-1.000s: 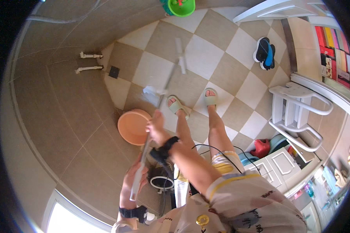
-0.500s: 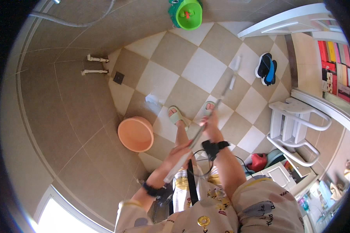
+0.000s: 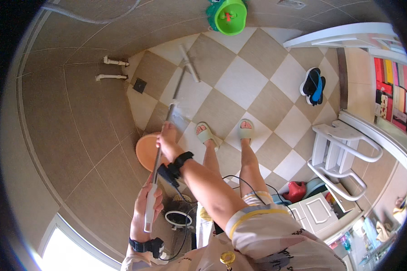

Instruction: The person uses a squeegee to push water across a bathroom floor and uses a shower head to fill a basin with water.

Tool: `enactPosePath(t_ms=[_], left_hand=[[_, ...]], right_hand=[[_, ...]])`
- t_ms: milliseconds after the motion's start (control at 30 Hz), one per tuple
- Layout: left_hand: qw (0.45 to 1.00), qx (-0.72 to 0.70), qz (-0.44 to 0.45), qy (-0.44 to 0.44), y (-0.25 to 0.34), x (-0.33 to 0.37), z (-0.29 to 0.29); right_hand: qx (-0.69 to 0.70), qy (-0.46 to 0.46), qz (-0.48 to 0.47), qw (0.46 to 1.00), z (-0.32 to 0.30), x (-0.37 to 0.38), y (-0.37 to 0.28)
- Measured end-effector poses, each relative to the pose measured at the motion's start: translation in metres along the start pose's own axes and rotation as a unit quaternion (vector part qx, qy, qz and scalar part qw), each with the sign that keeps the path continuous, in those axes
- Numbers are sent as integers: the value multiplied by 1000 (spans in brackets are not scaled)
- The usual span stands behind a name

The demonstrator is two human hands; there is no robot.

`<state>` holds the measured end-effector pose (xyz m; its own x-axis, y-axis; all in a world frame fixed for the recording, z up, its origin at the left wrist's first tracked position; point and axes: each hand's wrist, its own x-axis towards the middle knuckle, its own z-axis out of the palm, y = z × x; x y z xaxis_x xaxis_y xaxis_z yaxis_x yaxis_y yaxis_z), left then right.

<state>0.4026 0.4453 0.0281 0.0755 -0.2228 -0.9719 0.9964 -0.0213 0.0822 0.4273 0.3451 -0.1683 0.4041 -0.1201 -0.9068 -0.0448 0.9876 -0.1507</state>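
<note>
A floor squeegee with a long grey pole [image 3: 180, 83] and a pale narrow crosswise head [image 3: 190, 63] reaches from my hands to the checkered tiles at the far left. My left hand [image 3: 145, 198] is wrapped round its white grip at the near end. Farther up, my right hand [image 3: 167, 139] is closed round the pole, its arm crossing in front of my body. Just under the right hand lies the peach basin [image 3: 145, 151], partly covered by hand and pole. A wet, shiny patch [image 3: 178, 115] shows on the tiles beside the pole.
White pipes [image 3: 113, 77] and a floor drain [image 3: 139, 85] are at the left wall. A green children's urinal [image 3: 233, 20] hangs at the far wall. Black-blue slippers [image 3: 313, 86], a white step stool [image 3: 337, 149] and a white cabinet [image 3: 314, 212] stand right. A bin [image 3: 178, 217] is near my left arm.
The squeegee has swung from the far right to the far left. Both hands have moved left with it, still round the pole, and my right arm now crosses my body.
</note>
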Motion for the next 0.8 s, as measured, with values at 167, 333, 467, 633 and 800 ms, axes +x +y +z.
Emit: enactPosePath(t_ms=[167, 333, 467, 633, 800], left_hand=[[999, 44, -19, -1, -8, 2, -6], [972, 89, -88, -197, -29, 94, 48], [959, 102, -108, -240, -27, 165, 121], [974, -36, -146, -168, -1, 138, 68], [982, -174, -30, -69, 5, 32, -31]], right_hand=[[94, 29, -28, 995, -25, -8, -4], [22, 93, -170, 981, -139, 21, -110], [83, 203, -114, 969, -175, 71, -208], [-17, 111, -109, 988, -129, 96, -137], [-92, 104, -18, 990, -1, 19, -16]])
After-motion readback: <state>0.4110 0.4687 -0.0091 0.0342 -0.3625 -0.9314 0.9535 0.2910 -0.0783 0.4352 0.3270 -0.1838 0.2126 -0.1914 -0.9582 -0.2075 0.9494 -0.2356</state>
